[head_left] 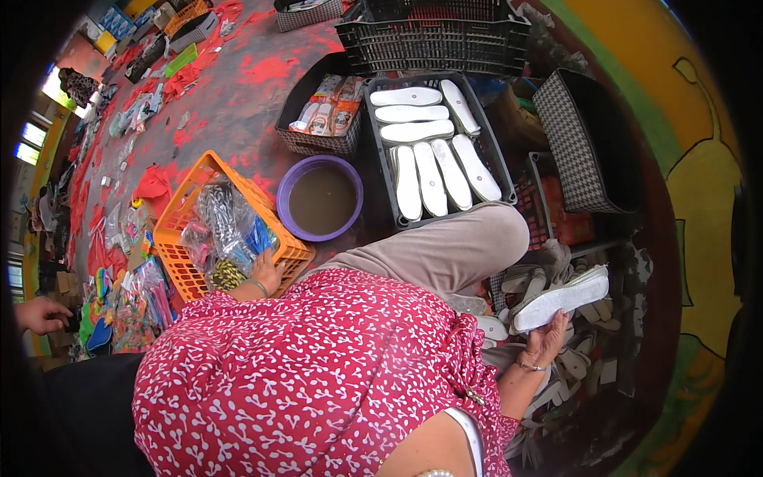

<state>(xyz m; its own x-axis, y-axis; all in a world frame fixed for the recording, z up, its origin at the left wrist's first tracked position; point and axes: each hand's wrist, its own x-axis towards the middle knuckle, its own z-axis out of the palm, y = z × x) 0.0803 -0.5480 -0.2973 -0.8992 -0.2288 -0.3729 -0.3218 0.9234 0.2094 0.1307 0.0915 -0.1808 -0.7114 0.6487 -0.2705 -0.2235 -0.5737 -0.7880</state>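
My right hand point(546, 340) holds a stack of white insoles point(561, 300) by its lower edge, tilted up at the right, above a heap of loose insoles point(578, 362). My left hand point(267, 273) lies at the near rim of an orange plastic crate point(181, 213), fingers stretched out over the edge. Clear plastic packets point(222, 216) and a yellow-and-black bundle point(227, 275) fill that crate. In front of my knee, a black crate point(385, 191) carries several stacks of white insoles point(431, 180), some laid lengthwise and some crosswise.
A purple basin point(286, 208) of murky water stands between the crates. Behind it is a checked box point(318, 144) of orange packets. Another black crate point(433, 48) and a tipped checked bin point(574, 143) stand beyond. Another person's hand point(44, 316) reaches in at the left.
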